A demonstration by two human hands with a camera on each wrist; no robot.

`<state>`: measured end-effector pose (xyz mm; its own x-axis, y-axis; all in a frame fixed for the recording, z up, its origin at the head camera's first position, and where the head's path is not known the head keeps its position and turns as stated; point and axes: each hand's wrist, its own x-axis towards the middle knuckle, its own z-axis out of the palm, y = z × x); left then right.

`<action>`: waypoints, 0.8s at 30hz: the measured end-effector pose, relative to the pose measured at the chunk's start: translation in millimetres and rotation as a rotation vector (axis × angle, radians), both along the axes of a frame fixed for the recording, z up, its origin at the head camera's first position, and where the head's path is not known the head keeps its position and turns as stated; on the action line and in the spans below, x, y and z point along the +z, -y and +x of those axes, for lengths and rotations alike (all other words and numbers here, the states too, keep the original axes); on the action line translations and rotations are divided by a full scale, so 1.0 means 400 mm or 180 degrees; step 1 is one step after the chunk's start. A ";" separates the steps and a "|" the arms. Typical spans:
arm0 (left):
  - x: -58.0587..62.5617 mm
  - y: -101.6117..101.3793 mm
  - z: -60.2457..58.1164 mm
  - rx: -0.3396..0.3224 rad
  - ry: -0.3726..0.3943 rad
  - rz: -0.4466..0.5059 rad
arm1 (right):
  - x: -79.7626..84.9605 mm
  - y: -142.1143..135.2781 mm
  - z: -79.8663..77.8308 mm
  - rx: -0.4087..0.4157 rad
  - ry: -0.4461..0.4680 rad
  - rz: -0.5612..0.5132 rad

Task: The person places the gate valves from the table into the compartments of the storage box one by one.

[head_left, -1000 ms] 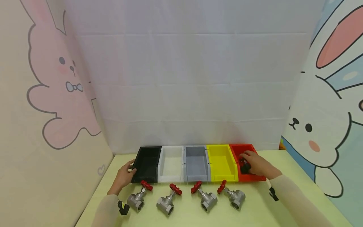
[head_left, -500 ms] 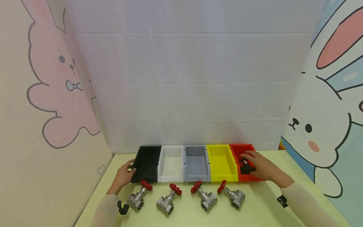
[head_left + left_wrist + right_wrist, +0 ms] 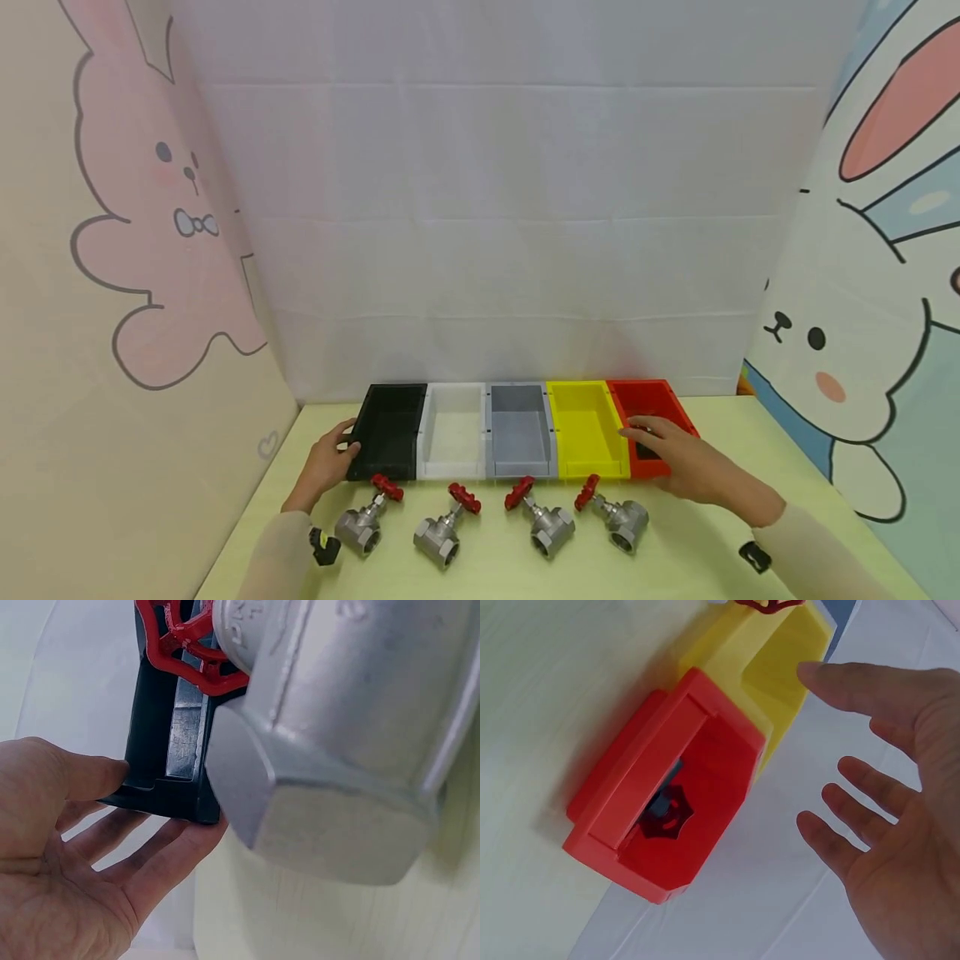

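Observation:
At the left end of the bin row, my left hand (image 3: 324, 467) holds the black bin (image 3: 381, 472) by its side, thumb (image 3: 97, 776) at the rim and fingers underneath. My right hand (image 3: 693, 467) hovers over the front of the red bin (image 3: 641, 387), fingers spread and holding nothing. Inside the red bin lies a valve with a dark body and a dark red handwheel (image 3: 667, 814), mostly hidden by the hand in the head view. A silver gate valve (image 3: 337, 765) with a red handwheel looms close to the left wrist camera.
White (image 3: 452, 472), grey (image 3: 521, 472) and yellow (image 3: 592, 472) bins stand between the black and red ones. Several silver valves with red handwheels, such as this valve (image 3: 551, 532), lie in a row before them on the pale table (image 3: 480, 583). A white sheet (image 3: 495, 250) hangs behind.
My right hand has let go of the dark valve in the red bin and drawn back toward the bin's front edge. The left hand stays on the black bin.

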<state>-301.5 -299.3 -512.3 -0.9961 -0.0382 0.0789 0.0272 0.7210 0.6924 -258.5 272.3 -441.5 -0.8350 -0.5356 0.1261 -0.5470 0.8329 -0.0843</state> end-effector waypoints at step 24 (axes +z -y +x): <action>-0.003 0.000 -0.002 -0.0007 -0.0025 -0.0049 | -0.047 0.063 0.053 0.0528 0.0505 0.0397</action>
